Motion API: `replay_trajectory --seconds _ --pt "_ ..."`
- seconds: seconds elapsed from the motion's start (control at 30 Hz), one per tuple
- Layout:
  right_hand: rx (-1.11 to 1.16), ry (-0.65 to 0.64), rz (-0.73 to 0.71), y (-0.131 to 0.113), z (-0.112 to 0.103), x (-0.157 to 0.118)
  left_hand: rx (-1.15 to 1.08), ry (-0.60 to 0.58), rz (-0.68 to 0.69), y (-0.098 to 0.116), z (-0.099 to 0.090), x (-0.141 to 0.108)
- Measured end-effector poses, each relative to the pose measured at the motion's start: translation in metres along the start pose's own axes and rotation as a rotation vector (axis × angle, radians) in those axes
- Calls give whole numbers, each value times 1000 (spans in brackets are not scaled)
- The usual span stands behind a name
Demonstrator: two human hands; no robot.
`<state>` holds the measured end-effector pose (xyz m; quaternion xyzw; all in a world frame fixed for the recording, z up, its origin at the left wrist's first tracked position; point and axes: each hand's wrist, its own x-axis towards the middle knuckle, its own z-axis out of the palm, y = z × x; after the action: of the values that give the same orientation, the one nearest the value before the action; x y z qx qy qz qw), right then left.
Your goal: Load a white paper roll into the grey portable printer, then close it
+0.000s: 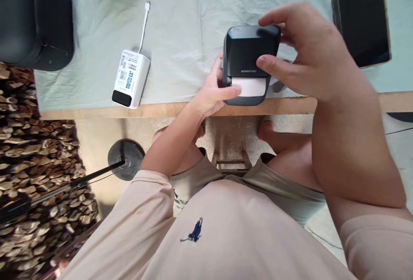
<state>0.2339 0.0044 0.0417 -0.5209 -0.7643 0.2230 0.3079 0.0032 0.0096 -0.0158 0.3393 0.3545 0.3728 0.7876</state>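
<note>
The left hand pinches the dark printer, fingers around its left side and thumb on the white paper in its front opening. The right hand curves around the printer's upper right corner, thumb over the black lid; whether it grips, I cannot tell. The printer is at the front edge of the table. Left of it, near the same edge, lies a white power bank; a black case occupies the left edge
</note>
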Motion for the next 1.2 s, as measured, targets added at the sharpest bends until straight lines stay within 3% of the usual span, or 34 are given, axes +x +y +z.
replay_trajectory --seconds 0.13,0.5,0.67,0.77,1.0,1.2 --pt "26 -103 80 0 1 0 -34 -59 67 -4 -1 1" --pt "123 -15 -55 -7 6 -4 15 -94 135 -1 2 -2" --pt "71 -32 -10 -2 7 -1 -45 -95 111 0 1 0" --pt "45 -20 28 0 8 0 -114 -125 29 4 3 3" --pt "133 -18 66 1 6 -2 -190 85 -152 8 4 12" --pt "221 -84 101 13 2 0 -206 176 -162 14 15 9"
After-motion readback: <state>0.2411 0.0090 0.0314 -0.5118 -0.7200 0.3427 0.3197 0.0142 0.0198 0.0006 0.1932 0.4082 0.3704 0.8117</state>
